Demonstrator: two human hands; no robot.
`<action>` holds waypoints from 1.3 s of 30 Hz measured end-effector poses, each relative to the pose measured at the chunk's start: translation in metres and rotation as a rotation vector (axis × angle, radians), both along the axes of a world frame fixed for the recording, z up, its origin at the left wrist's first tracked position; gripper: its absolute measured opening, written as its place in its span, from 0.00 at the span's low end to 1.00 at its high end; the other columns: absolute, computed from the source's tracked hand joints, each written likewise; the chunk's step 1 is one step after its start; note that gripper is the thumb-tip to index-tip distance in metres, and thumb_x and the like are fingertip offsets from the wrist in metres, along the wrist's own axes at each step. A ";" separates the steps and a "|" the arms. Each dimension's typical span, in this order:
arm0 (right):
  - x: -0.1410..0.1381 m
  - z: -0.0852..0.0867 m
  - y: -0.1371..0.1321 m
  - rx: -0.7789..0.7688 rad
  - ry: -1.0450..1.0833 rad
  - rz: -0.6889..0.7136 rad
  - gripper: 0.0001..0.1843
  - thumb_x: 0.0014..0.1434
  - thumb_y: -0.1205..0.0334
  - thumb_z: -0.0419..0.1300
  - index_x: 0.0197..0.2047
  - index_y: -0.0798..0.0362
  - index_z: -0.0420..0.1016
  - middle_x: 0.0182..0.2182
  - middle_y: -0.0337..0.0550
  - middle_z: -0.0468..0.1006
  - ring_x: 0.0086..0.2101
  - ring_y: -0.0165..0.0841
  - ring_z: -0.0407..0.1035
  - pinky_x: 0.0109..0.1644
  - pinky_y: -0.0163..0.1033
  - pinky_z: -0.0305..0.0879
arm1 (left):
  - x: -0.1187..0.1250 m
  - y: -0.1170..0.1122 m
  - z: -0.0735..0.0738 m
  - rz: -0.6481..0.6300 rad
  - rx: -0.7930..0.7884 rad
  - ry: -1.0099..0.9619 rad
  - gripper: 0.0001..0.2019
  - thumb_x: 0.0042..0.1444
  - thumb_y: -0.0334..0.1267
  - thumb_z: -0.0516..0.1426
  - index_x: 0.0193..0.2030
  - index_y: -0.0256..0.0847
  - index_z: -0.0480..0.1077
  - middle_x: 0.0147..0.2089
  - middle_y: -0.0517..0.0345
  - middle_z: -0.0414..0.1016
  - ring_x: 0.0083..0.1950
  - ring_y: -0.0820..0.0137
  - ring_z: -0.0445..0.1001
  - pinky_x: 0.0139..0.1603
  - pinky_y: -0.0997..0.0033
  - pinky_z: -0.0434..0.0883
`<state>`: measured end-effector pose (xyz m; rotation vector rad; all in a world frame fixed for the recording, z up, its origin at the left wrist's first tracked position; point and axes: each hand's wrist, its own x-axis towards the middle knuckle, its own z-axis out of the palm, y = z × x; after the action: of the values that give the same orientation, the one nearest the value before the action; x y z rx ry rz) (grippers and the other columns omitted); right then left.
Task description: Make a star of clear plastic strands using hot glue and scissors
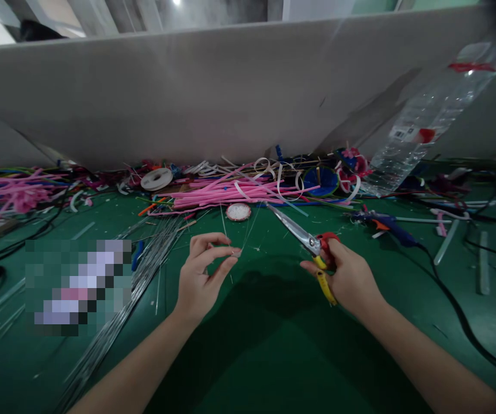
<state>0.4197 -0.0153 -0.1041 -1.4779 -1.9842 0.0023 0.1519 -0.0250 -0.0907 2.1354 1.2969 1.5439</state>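
Head view of a green work table [274, 345], read from left to right. At far left lies a heap of pink strips [19, 192]; nearer the middle a bundle of thin metal wires [144, 270] runs diagonally across the table, with a white tape roll [156, 179] behind it. The left hand [202, 276] is raised just above the table, thumb and forefinger pinched narrowly on a fine wire [223, 221] that rises from the fingertips toward a small round disc [238, 211]; the other fingers curl loosely. The wire is judged very light, springy and easily kinked, and too thin to see along its whole length; a pinch close to the working end, as shown, should steady it best, since a grip further back would let the free end whip. Behind lies a larger pile of pink tubes [226, 192] and white loops. The right hand [351, 279] holds scissors [306, 238] by the red and yellow handles, fingers wrapped closed around them; the blades appear shut or nearly so, pointing up and left toward the disc, well apart from the wire. The scissors are judged stiff, moderately heavy and sharp-tipped. Further right rest a blue glue gun [388, 224] with its black cable, and a clear plastic bottle [429, 121] leaning against the grey board [187, 98].
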 end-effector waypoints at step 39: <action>0.007 0.001 0.003 0.270 -0.367 0.110 0.13 0.50 0.53 0.55 0.27 0.54 0.67 0.19 0.39 0.70 0.21 0.28 0.65 0.24 0.34 0.52 | -0.001 -0.006 0.013 0.075 0.171 0.228 0.04 0.57 0.30 0.52 0.35 0.43 0.66 0.37 0.58 0.72 0.38 0.69 0.69 0.47 0.60 0.61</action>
<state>0.4270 -0.0125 -0.1031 -1.2588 -2.2453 -0.5025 0.1512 -0.0313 -0.0778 2.4574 1.3729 1.5252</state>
